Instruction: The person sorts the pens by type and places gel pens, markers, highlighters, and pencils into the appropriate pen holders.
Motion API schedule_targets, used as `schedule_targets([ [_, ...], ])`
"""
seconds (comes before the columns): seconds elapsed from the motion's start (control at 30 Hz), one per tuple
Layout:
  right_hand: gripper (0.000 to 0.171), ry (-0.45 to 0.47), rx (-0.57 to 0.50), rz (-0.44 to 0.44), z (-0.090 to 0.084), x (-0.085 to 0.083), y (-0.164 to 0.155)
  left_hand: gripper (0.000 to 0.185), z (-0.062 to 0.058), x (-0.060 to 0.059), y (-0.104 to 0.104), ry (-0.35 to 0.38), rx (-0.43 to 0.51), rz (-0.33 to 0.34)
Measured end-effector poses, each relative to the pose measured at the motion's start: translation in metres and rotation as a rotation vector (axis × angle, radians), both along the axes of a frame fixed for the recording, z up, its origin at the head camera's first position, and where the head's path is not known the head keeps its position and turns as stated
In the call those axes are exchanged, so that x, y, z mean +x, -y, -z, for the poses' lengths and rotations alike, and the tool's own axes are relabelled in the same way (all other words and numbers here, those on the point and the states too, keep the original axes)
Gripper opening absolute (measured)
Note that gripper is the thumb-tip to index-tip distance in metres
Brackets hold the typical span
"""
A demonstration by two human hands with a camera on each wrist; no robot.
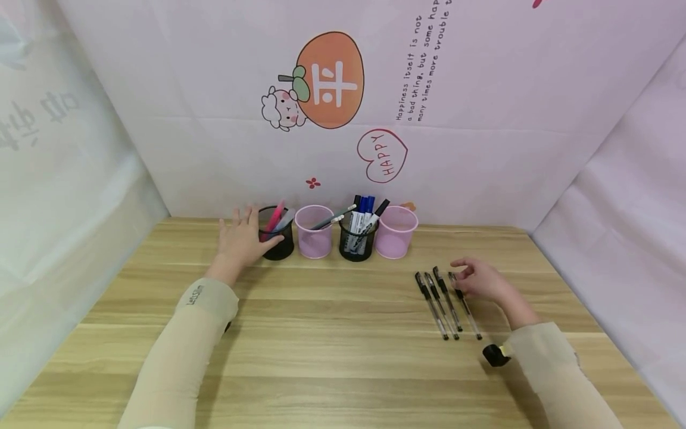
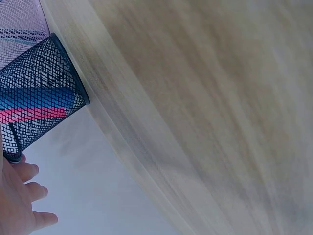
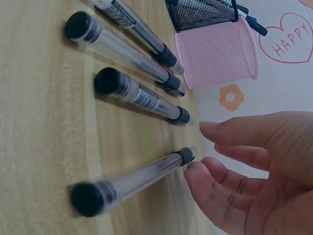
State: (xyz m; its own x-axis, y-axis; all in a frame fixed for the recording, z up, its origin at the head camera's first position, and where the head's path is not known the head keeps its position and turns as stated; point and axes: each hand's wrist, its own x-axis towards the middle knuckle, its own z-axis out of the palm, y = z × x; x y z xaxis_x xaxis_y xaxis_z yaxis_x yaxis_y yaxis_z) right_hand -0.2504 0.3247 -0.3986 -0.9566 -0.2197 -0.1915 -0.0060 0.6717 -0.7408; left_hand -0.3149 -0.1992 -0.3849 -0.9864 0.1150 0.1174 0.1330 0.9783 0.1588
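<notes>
My left hand (image 1: 239,239) is at the leftmost black mesh pen cup (image 1: 278,245), its fingers spread and its thumb across the cup's front. In the left wrist view the fingers of this hand (image 2: 19,200) extend past the rim of that cup (image 2: 41,78). A pink pen (image 1: 276,215) stands inside it. My right hand (image 1: 479,279) hovers over the cap end of the rightmost gel pen (image 1: 468,313). In the right wrist view its thumb and fingers are apart around the tip of that pen (image 3: 142,176), without a clear grip. Several more gel pens (image 1: 435,301) lie to its left.
Along the back wall stand a pink mesh cup (image 1: 314,241) with thin pencil-like sticks, a black mesh cup (image 1: 354,253) of markers (image 1: 361,220), and another pink mesh cup (image 1: 395,238). Wood-grain tabletop (image 1: 321,345) spreads between the arms. White printed sheets hang behind and at the sides.
</notes>
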Motion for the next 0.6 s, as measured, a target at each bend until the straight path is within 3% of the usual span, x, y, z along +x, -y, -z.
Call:
schedule_targets([
  [0.6,0.065,0.032,0.113,-0.022,0.0054,-0.0025,-0.0002,0.103,0.0001,0.0013,-0.0016,0.001,0.013,-0.001],
])
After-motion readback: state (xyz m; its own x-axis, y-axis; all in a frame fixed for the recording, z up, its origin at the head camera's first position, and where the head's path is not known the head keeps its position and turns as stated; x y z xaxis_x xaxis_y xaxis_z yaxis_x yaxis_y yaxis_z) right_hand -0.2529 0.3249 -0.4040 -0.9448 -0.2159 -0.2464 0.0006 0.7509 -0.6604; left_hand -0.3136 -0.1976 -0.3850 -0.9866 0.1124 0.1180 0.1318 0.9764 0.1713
